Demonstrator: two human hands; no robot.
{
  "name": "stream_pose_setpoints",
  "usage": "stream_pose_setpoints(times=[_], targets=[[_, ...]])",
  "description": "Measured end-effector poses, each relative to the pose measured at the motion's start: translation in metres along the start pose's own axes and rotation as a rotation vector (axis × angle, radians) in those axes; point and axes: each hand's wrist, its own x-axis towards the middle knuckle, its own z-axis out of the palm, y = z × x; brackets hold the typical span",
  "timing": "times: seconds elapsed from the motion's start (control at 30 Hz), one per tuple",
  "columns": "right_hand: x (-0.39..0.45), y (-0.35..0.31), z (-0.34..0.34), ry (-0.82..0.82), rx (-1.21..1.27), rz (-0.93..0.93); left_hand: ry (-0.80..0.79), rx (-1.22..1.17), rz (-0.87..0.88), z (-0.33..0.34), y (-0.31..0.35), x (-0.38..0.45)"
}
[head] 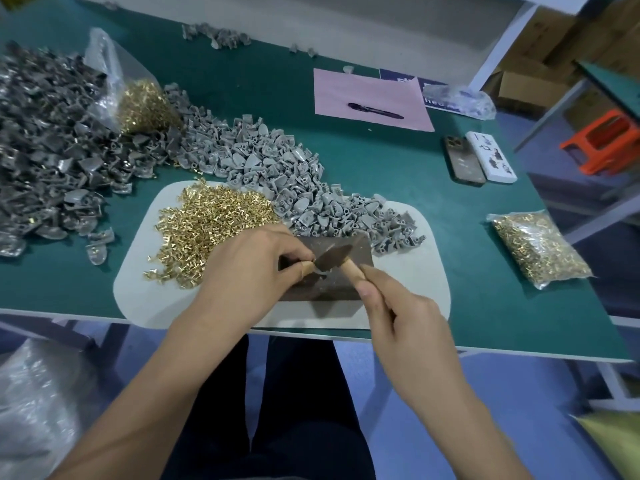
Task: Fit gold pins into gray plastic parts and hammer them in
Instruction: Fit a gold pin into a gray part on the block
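1. Gold pins (214,230) lie in 1 loose heap on the white mat (145,289), left of centre; too many to count.
2. Gray plastic parts (277,168) spread in 1 long heap across centre frame.
3. Left hand (249,268) pinches 1 part (322,270) on the metal block (329,289).
4. Right hand (405,317) grips 1 hammer (336,256), its head over that part.
5. 2 bags of pins: upper left (138,102), right (540,251).
6. 2 phones (479,157), 1 pen (375,110) on pink paper (346,91), upper right.
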Motion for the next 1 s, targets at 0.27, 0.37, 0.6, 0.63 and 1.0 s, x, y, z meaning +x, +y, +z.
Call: stream_pose_setpoints(times=[0.27,0.37,0.6,0.63,1.0], targets=[[-0.001,0.002,0.000,0.056,0.092,0.009,-0.019,0.013,-0.001,-0.001,-0.001,0.001],[-0.005,0.012,-0.002,0.083,0.004,0.044,-0.019,0.015,0.010,-0.002,-0.002,-0.001],[-0.017,0.046,-0.002,0.279,-0.216,0.256,0.000,-0.051,-0.008,0.004,-0.003,-0.008],[-0.018,0.049,0.000,0.266,-0.220,0.291,0.006,-0.066,-0.013,0.005,-0.003,-0.010],[0.000,0.037,0.029,0.380,-0.244,0.206,0.101,-0.286,0.010,-0.004,-0.029,-0.029]])
